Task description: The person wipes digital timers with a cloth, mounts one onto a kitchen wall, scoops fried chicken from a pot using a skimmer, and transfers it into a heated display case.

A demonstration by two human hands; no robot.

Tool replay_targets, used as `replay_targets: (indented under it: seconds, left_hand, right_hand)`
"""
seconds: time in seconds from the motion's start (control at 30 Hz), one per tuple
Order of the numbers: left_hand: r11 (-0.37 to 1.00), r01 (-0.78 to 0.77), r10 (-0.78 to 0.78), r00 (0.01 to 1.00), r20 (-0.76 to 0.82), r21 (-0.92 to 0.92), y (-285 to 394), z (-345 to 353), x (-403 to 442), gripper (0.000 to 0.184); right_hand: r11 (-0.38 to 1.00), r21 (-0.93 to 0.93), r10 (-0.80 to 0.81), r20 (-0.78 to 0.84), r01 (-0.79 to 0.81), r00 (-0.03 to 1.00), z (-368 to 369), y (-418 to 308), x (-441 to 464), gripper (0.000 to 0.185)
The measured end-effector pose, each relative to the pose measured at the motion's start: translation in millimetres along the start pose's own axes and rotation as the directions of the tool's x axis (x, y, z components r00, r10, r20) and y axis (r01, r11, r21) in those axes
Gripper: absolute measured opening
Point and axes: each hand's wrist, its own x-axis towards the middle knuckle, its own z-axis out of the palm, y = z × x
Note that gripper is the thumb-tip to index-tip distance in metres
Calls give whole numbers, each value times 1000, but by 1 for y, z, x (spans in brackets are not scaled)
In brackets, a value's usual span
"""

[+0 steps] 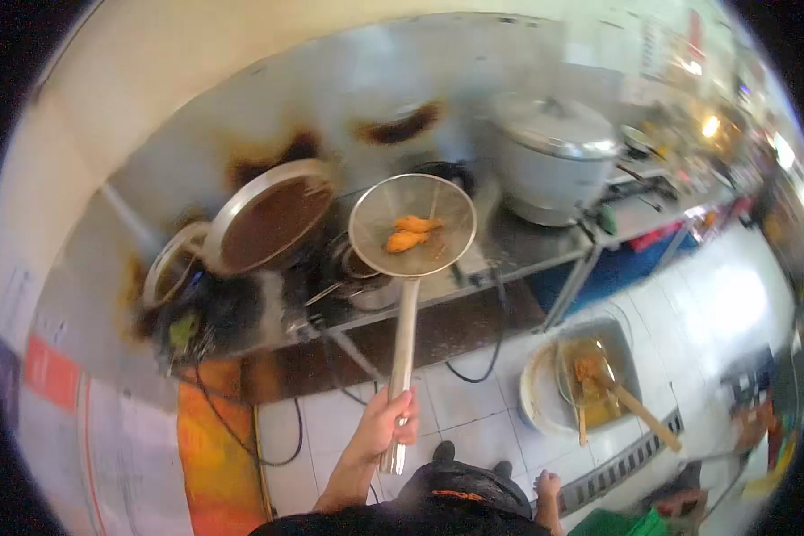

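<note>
My left hand [386, 422] is wrapped round the long metal handle of a round mesh skimmer [403, 344], which it holds up in front of me. Two orange-brown fried pieces [406, 240], which look like chicken drumsticks, lie in the skimmer's basket. Lower down, my right hand [548, 487] hangs near my body with its fingers curled and nothing visible in it. Behind the skimmer, a wide pan of dark oil [277, 223] stands tilted in view on the stove.
A smaller pan [173, 266] is at the left. A large lidded metal pot [558, 165] stands on the steel counter [518, 255]. On the tiled floor, a grey tub [625, 344] holds yellowish liquid and a wooden-handled strainer [639, 411]. Black hoses [496, 344] hang below the counter.
</note>
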Motion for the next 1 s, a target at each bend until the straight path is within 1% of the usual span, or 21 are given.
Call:
replay_targets:
  seconds: [0.07, 0.1, 0.13, 0.17, 0.2, 0.23, 0.27, 0.3, 0.37, 0.4, 0.47, 0.5, 0.57, 0.6, 0.67, 0.7, 0.77, 0.83, 0.9, 0.97, 1.0]
  left_hand:
    - [998, 19, -19, 1000, -5, 62, -14, 24, -8, 17]
    - [994, 72, -76, 996, 46, 87, -21, 35, -8, 17]
    - [993, 73, -79, 995, 57, 96, -31, 46, -7, 17]
    - [991, 74, -82, 994, 73, 109, -40, 60, -6, 17]
    - [985, 90, -101, 993, 66, 145, -50, 76, -8, 17]
    - [976, 135, -159, 978, 137, 173, -63, 90, -9, 17]
    - [980, 128, -153, 974, 169, 152, -87, 117, -8, 17]
    - [985, 116, -139, 972, 191, 130, -104, 126, -9, 17]
    - [979, 157, -189, 942, 278, 133, -152, 163, 0, 17]
    - [980, 162, -188, 938, 291, 112, -180, 182, 2, 17]
    - [976, 190, -216, 913, 347, 108, -242, 229, 8, 17]
    - [974, 205, -227, 919, 322, 99, -268, 268, 13, 17]
    - [966, 216, -256, 883, 394, 143, -301, 304, 17, 17]
    - [959, 240, -282, 860, 426, 149, -318, 326, 15, 17]
    - [940, 296, -343, 819, 460, 172, -350, 369, 21, 17]
    - [945, 288, -328, 813, 482, 158, -366, 391, 25, 17]
    - [926, 309, -378, 790, 482, 218, -393, 434, 32, 16]
    - [928, 296, -372, 788, 490, 227, -423, 473, 50, 15]
    - [902, 349, -432, 760, 486, 256, -450, 512, 74, 16]
    - [896, 376, -444, 744, 499, 237, -482, 545, 104, 15]
    - [885, 396, -464, 728, 505, 244, -497, 565, 118, 16]
  right_hand:
    - [956, 274, 105, 5, -102, 995, -11, 17, -9, 29]
    - [996, 52, 74, -119, -68, 990, -11, 31, -16, 32]
    - [994, -68, 69, -176, -82, 982, -13, 75, -2, 35]
    - [998, -38, 42, -138, -48, 990, -16, 56, -39, 38]
    - [979, -199, 22, -111, -43, 994, -29, 15, -84, 38]
    - [977, -198, 59, -84, -75, 995, -34, 11, -105, 38]
    - [975, -196, 91, -62, -101, 994, -65, 14, -114, 38]
    - [980, -149, 110, -132, -129, 985, -79, 29, -130, 38]
    - [997, -81, 2, -167, -15, 986, -125, 65, -149, 37]
    - [998, -61, 11, -218, -25, 976, -148, 96, -149, 37]
    - [963, 268, 118, -413, -3, 903, -206, 174, -121, 32]
    - [964, 266, 132, -401, -22, 906, -262, 171, -123, 32]
    - [969, 246, 179, -685, -7, 706, -311, 168, -150, 28]
    - [968, 253, 183, -692, -2, 698, -333, 167, -158, 28]
    - [978, 209, 176, -840, 7, 513, -388, 151, -148, 31]
    - [980, 198, 157, -851, 29, 501, -413, 144, -133, 31]
    - [988, 152, 146, -832, -34, 535, -452, 141, -107, 43]
    - [927, 365, 234, -748, 90, 621, -475, 148, -62, 54]
    - [869, 488, 334, -698, 80, 634, -493, 148, -17, 57]
    - [866, 499, 373, -588, -41, 718, -514, 142, 12, 54]
    - [872, 487, 368, -589, -47, 720, -526, 138, 26, 54]
